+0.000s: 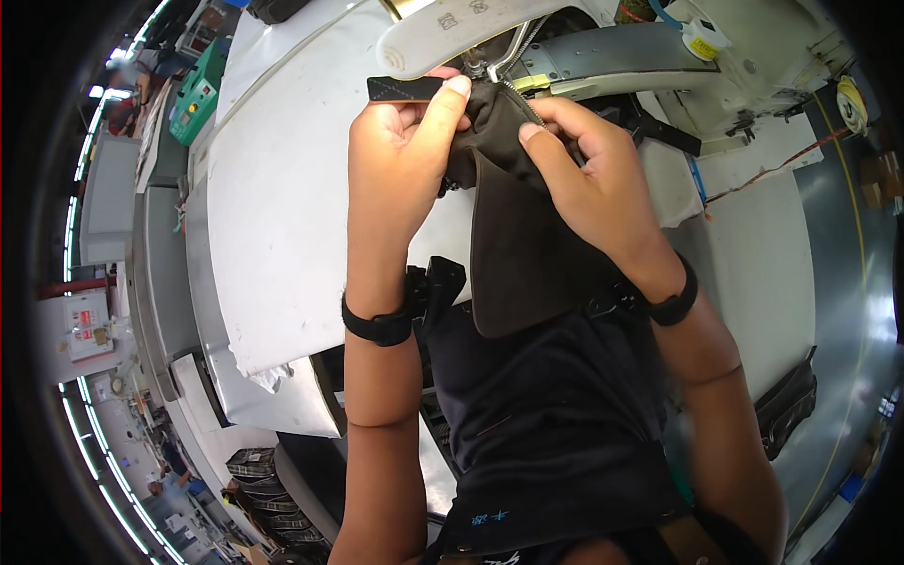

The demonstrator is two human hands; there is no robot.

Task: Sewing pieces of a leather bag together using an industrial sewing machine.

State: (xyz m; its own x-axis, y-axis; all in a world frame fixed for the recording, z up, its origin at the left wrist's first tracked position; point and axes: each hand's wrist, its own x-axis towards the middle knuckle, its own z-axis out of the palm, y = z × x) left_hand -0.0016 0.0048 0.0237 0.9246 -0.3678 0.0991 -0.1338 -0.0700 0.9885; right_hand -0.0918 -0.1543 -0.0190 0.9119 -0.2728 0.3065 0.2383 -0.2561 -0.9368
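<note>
A dark brown piece of leather-like material [537, 250] hangs from the machine toward my lap, with a metal-toothed zipper [520, 102] along its upper edge. My left hand [400, 160] is closed, its thumb and fingers pinching the gathered upper left part of the piece. A black strip [403, 89] with a tan edge sticks out to the left from those same fingers. My right hand [598, 174] pinches the zippered edge between thumb and fingers, right of the presser foot [493, 70]. Folds hide the needle point and part of the left fingers.
The white head of a sewing machine [433, 38] overhangs my hands, with a grey metal arm [612, 58] behind. A white worktable [273, 217] spreads to the left. A small oil bottle [704, 40] stands upper right; dark folded pieces [789, 405] lie lower right.
</note>
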